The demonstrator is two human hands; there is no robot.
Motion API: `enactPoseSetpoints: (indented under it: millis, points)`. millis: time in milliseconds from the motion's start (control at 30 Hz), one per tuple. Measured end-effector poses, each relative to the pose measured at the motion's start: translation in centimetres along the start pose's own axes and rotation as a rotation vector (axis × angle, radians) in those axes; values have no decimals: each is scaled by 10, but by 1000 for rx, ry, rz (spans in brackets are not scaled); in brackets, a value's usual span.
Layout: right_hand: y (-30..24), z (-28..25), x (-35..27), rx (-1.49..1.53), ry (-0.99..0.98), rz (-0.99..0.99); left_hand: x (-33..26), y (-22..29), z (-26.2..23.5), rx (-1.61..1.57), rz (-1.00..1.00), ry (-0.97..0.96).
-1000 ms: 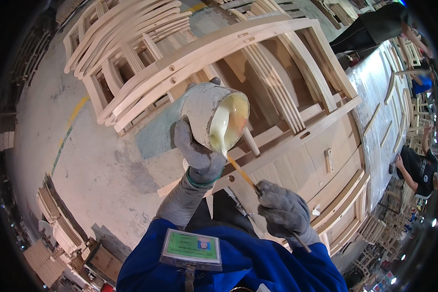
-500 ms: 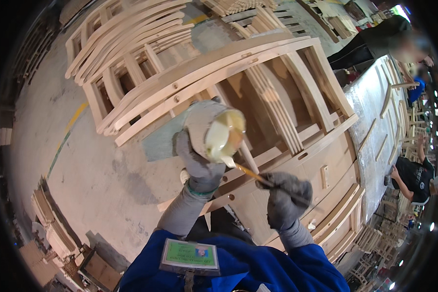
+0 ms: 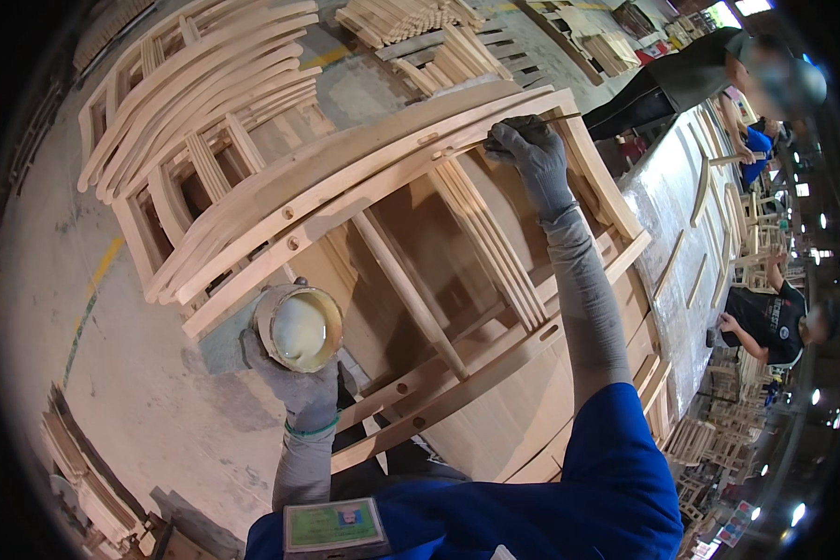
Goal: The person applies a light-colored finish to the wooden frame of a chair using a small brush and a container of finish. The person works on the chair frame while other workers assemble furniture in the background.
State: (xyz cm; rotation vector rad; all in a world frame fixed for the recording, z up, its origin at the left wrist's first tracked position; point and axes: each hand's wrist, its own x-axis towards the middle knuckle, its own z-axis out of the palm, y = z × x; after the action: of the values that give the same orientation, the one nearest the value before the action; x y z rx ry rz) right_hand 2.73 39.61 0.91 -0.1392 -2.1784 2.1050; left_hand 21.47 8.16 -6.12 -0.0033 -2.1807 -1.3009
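My left hand (image 3: 294, 378), in a grey glove, is closed around a small can (image 3: 269, 322) with a stained rim. Creamy white liquid (image 3: 300, 329) lies inside it. Reaching far forward, my gloved right hand (image 3: 530, 154) pinches a thin brush (image 3: 564, 118); its handle end sticks out to the right. The brush's other end points left, over the far rail of a pale wooden frame (image 3: 383, 184); whether it touches the wood I cannot tell. Slots and round holes mark that rail. A round rod and several slats span the frame between its rails.
Stacked curved wooden frames (image 3: 205, 103) stand at the far left. To the right is a plastic-covered table (image 3: 667, 201) with wooden parts. Two people work beyond it, one in a black shirt (image 3: 765, 322). More wood pieces (image 3: 89, 476) lie at the lower left.
My right hand has moved from beside the can, where the brush was at its rim, forward to the frame's far rail. The can has shifted left and down and is less tilted.
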Motion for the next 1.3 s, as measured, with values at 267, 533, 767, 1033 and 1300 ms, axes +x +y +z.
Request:
enactPoseSetpoints:
  millis: [267, 533, 767, 1033, 1300]
  points:
    - [29, 15, 13, 43, 80, 29, -4, -12, 4, -99, -79, -72]
    - [27, 26, -6, -803, -84, -514, 4, -5, 19, -422, -234, -67]
    - [18, 33, -4, -833, -31, -466, 17, 11, 20, -1106, -807, 39]
    - [25, 15, 5, -190, 86, -137, 27, 36, 21, -1184, -867, 87]
    - [-86, 30, -144, 139, -57, -90, 24, 55, 17, -383, -369, -107]
